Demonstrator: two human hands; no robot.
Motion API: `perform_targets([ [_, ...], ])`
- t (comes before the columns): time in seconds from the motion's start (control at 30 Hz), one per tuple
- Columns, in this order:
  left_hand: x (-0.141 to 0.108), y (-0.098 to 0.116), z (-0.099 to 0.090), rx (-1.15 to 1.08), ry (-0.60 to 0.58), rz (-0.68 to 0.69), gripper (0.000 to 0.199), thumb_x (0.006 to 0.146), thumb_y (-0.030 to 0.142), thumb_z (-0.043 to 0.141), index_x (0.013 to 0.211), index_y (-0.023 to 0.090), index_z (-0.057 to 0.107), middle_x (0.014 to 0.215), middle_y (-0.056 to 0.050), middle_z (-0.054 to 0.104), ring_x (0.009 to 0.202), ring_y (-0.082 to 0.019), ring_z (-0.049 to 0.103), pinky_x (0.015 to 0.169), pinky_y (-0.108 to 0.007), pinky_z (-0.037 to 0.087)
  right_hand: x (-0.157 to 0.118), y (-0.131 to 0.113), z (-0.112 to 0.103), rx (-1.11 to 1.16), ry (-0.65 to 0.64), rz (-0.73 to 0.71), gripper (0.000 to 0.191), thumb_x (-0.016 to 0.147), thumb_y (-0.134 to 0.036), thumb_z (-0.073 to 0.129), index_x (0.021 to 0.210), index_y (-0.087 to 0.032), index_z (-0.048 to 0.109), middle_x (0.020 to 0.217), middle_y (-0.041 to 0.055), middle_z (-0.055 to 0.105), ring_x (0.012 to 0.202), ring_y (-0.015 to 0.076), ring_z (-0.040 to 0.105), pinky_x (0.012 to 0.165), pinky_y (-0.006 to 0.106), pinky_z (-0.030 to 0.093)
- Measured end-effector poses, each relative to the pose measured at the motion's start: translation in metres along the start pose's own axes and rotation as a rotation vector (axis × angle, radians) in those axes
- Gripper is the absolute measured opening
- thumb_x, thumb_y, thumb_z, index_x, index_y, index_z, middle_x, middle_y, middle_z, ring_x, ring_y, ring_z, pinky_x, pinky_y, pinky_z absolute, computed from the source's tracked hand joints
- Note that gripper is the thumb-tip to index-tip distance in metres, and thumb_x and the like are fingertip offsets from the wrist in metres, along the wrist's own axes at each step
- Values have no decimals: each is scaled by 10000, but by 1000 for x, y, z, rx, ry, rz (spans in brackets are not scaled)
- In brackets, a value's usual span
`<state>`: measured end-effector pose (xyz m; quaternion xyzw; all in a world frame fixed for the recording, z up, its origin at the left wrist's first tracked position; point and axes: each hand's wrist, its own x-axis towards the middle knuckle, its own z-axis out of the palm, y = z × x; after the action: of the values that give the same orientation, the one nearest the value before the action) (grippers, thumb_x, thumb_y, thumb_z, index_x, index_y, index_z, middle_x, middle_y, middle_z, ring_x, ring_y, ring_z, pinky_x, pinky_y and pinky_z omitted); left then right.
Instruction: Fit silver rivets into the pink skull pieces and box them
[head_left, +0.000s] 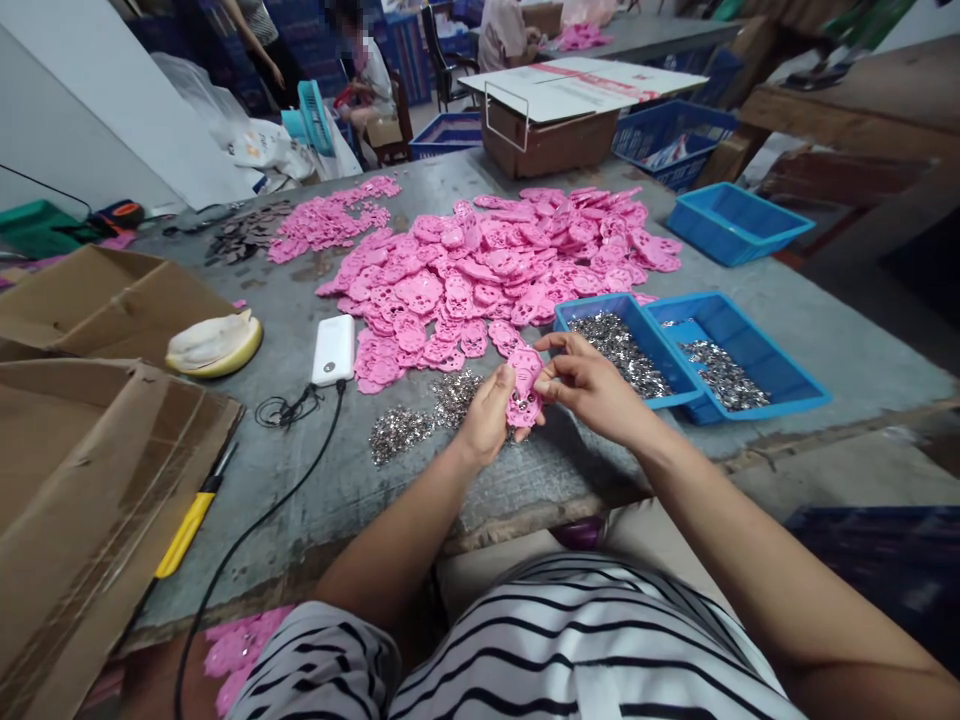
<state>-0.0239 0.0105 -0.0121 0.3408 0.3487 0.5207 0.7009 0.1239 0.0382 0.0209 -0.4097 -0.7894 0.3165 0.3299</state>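
My left hand [486,418] grips a flat pink piece [525,380] with a face-like shape, its thumb pressed on the front. At the piece's right edge my right hand [581,385] has thumb and fingers pinched together; whether a small metal part sits between them is too small to tell. Shiny metal bits show on the lower half of the piece. Behind the hands spreads a large heap of similar pink pieces [450,270]. Small silvery metal parts [401,432] lie in loose piles left of my left hand. Blue trays [694,392] with more metal parts [619,345] stand right of my right hand.
A white power bank [334,350] with a black cable [300,480] lies left of the heap. Cardboard boxes [97,430], a yellow-handled tool [184,530] and a fruit rind [217,345] are further left. Another blue tray [739,225] and a brown box [551,140] stand behind. People are in the background.
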Motion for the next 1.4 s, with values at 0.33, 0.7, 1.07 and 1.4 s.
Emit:
perform_targets([
  [0.33, -1, -2, 0, 19, 6, -14, 659, 677, 706, 631, 991, 130, 560, 559, -7, 608, 461, -150, 588, 291, -187, 307, 1, 4, 3, 1, -30, 12, 174, 809, -254, 595, 652, -179, 606, 1147, 78, 546, 1057, 211, 527, 957, 394, 411],
  [0.7, 0, -3, -1, 25, -21, -23, 719, 644, 731, 634, 1035, 133, 552, 593, -10, 617, 495, -165, 621, 284, -182, 308, 1, 5, 7, 62, -40, 101, 162, 788, -224, 605, 636, -168, 600, 1120, 88, 532, 1003, 203, 544, 936, 394, 424],
  [1.07, 0, 4, 1, -11, -78, -61, 536, 665, 398, 686, 1102, 143, 511, 689, -11, 621, 540, -191, 655, 287, -188, 356, -4, 11, 16, 290, 95, 180, 116, 719, -237, 688, 628, -177, 651, 1023, 64, 558, 1001, 199, 535, 945, 392, 416],
  [1.4, -1, 6, 1, 70, -81, -20, 496, 626, 253, 645, 1079, 149, 470, 641, 30, 606, 413, -119, 573, 290, -173, 322, -7, 6, 21, 574, 212, 256, 247, 699, -427, 729, 634, -196, 669, 995, 60, 598, 825, 173, 566, 696, 340, 496],
])
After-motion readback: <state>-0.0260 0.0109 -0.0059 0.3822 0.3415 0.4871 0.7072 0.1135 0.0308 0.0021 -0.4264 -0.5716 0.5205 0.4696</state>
